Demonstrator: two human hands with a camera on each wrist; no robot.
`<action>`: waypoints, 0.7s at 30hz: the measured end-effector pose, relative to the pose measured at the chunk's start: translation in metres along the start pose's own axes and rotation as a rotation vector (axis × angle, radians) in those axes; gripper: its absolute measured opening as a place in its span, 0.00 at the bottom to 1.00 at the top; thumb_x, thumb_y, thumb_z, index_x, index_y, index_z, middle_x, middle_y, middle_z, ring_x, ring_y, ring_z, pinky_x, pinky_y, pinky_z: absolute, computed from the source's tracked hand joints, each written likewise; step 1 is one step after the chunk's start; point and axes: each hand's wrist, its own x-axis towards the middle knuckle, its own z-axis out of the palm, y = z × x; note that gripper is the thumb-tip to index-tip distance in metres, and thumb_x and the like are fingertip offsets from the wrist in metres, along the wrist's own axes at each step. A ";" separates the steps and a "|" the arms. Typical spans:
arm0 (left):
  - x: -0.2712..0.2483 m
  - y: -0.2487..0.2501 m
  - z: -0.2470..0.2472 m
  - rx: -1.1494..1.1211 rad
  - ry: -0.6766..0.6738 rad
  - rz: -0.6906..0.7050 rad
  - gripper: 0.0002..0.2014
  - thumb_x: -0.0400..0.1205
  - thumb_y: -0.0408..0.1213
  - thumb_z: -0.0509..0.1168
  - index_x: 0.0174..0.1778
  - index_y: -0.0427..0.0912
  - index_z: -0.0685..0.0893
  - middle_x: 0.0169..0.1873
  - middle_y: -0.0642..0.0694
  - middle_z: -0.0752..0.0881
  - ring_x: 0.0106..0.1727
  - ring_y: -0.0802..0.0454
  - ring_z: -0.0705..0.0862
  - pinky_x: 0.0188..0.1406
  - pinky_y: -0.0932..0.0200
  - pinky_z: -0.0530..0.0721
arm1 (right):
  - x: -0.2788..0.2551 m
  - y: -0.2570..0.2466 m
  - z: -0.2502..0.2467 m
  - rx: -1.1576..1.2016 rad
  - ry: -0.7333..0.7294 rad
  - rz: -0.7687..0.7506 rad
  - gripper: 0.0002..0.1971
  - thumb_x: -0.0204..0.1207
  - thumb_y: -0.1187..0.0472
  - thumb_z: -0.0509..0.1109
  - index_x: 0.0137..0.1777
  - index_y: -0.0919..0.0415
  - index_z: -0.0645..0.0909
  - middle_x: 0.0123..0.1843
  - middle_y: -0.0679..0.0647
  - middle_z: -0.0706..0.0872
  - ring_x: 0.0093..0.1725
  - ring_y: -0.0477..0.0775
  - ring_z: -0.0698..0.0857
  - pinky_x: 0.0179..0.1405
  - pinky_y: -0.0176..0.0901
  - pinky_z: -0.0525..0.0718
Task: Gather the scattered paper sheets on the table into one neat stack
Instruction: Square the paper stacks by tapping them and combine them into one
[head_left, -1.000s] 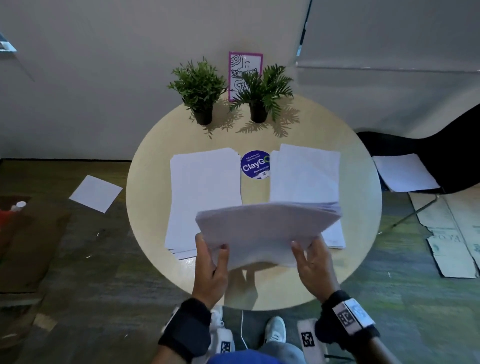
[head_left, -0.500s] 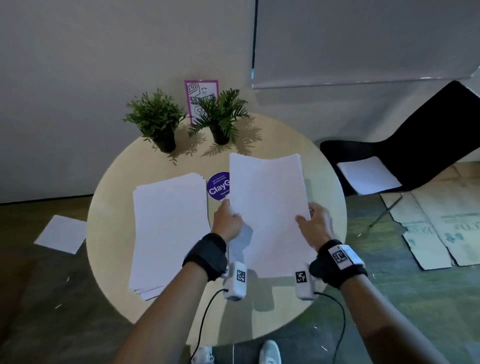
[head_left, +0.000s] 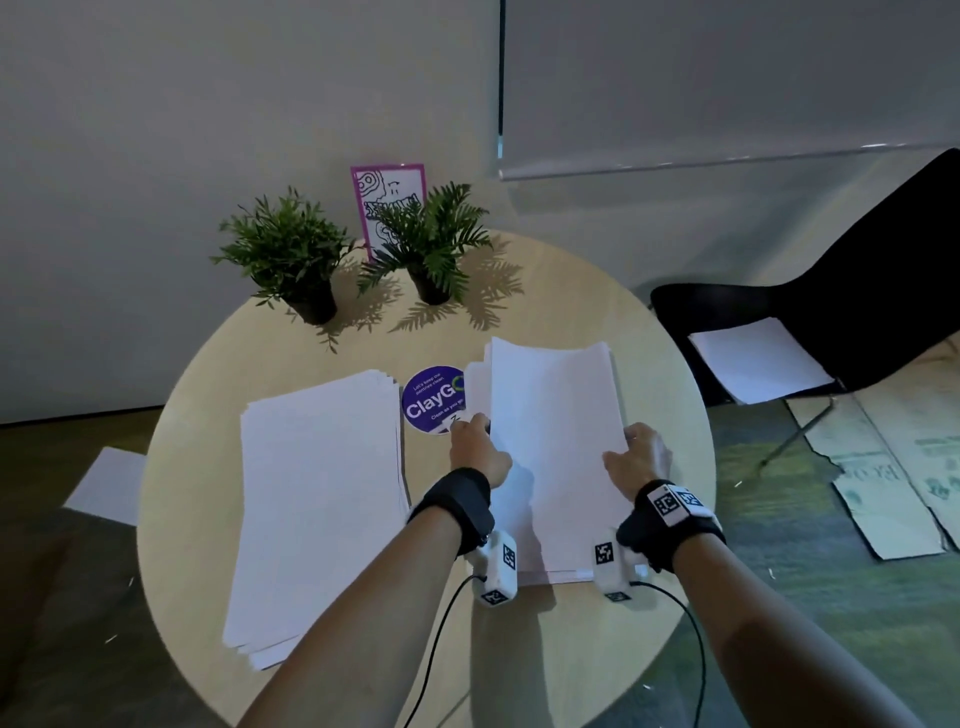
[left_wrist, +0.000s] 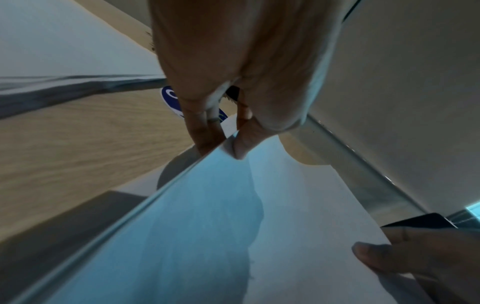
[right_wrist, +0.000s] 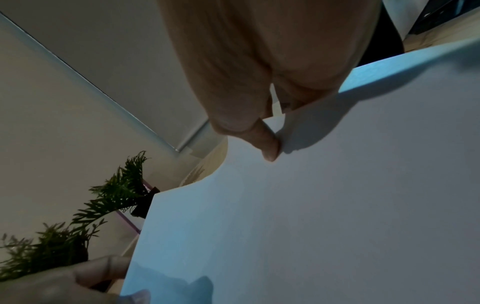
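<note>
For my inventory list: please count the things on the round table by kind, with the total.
Paper stacks: 2 (loose stack, held stack)
Potted plants: 2 (left, right)
Round sticker: 1
Picture card: 1
Total: 6

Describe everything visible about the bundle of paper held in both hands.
The held bundle is a sheaf of plain white sheets, blank on the visible face, with its far corners slightly fanned so several layers show. It stands tilted on its near edge on the right half of the round table, over more white sheets lying there. The left hand pinches its left edge, thumb in front and fingers behind; the right hand grips the right edge. Its left corner overlaps the purple sticker.
</note>
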 end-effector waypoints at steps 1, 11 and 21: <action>0.000 0.000 0.001 0.000 0.009 -0.008 0.19 0.75 0.26 0.68 0.61 0.36 0.77 0.63 0.38 0.73 0.49 0.41 0.77 0.53 0.52 0.83 | 0.000 0.001 0.001 -0.016 0.006 -0.003 0.14 0.73 0.66 0.72 0.58 0.61 0.79 0.53 0.61 0.85 0.48 0.61 0.79 0.46 0.43 0.75; -0.002 -0.002 0.005 -0.003 0.075 -0.018 0.18 0.74 0.27 0.67 0.59 0.39 0.78 0.59 0.41 0.77 0.50 0.42 0.78 0.51 0.55 0.79 | -0.004 0.002 0.007 -0.024 0.074 -0.046 0.11 0.67 0.59 0.73 0.49 0.50 0.80 0.44 0.49 0.87 0.44 0.58 0.86 0.49 0.53 0.88; 0.001 -0.009 0.007 0.174 0.156 0.016 0.14 0.73 0.32 0.68 0.53 0.44 0.79 0.68 0.47 0.68 0.67 0.43 0.70 0.64 0.49 0.74 | -0.005 0.001 0.003 -0.056 0.072 -0.033 0.13 0.68 0.58 0.73 0.53 0.50 0.81 0.48 0.49 0.87 0.44 0.57 0.84 0.45 0.44 0.80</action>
